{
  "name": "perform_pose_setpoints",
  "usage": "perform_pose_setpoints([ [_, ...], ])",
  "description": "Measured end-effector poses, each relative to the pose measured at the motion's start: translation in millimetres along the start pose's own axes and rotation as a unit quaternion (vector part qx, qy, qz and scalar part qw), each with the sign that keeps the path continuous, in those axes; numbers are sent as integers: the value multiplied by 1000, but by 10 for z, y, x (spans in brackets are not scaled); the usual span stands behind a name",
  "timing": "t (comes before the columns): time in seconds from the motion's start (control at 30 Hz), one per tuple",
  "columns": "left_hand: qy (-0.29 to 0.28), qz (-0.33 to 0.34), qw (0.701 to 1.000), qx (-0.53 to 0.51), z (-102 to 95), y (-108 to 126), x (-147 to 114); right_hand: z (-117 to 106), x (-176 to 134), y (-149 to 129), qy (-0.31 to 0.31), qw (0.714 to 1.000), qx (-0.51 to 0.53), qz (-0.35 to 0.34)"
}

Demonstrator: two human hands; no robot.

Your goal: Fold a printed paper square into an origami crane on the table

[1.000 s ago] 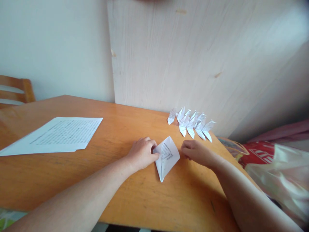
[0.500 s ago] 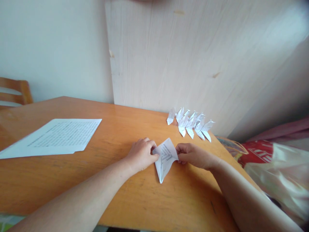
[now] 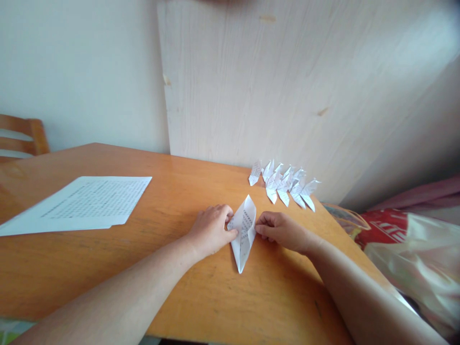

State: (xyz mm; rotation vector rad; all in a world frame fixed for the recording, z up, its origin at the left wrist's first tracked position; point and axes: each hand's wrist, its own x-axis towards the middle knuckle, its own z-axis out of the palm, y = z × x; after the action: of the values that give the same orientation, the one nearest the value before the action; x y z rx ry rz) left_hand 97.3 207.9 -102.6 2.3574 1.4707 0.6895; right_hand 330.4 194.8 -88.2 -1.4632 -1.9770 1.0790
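Between my hands a folded sheet of printed paper point(image 3: 244, 235) stands partly opened, narrow and diamond-shaped, its lower tip pointing toward me. My left hand point(image 3: 214, 229) pinches its left edge, thumb on the near face and fingers behind. At the right edge, my right hand point(image 3: 275, 227) has its thumb and forefinger closed on the paper's side corner, the other fingers curled in. Farther back on the right, several folded paper figures point(image 3: 283, 184) made of the same printed paper stand close together in rows.
A stack of printed sheets point(image 3: 97, 203) lies at the left of the wooden table point(image 3: 172, 297). A pale board point(image 3: 251, 86) rises behind the table. Beyond the right edge are a red and white bag point(image 3: 391, 227) and other soft items. A wooden chair point(image 3: 38, 136) stands far left.
My right hand has moved slightly left, bringing the paper's right side inward. The paper is now narrower and taller, with its top point higher. My left hand has stayed in place.
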Motion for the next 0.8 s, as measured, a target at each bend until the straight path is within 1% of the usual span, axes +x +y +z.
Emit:
perform_pose_setpoints([
  [0.1, 22, -3, 1000, -12, 10, 3, -13, 37, 19, 20, 31, 998, -53, -1],
  [0.2, 36, 8, 999, 2, 4, 15, -19, 65, 39, 35, 57, 993, -101, -16],
  [0.37, 21, 44, 999, 23, -15, 26, -23, 88, 59, 28, 68, 985, -160, -20],
  [0.57, 13, 91, 995, 36, 21, -6, -29, 129, 73, 25, 83, 972, -221, -16],
  [0.7, -1, 105, 994, 38, 39, 4, -37, 154, 75, 17, 87, 966, -242, -10],
  [0.8, -5, 99, 994, 50, 31, 31, -49, 155, 71, 12, 95, 965, -242, -10],
])
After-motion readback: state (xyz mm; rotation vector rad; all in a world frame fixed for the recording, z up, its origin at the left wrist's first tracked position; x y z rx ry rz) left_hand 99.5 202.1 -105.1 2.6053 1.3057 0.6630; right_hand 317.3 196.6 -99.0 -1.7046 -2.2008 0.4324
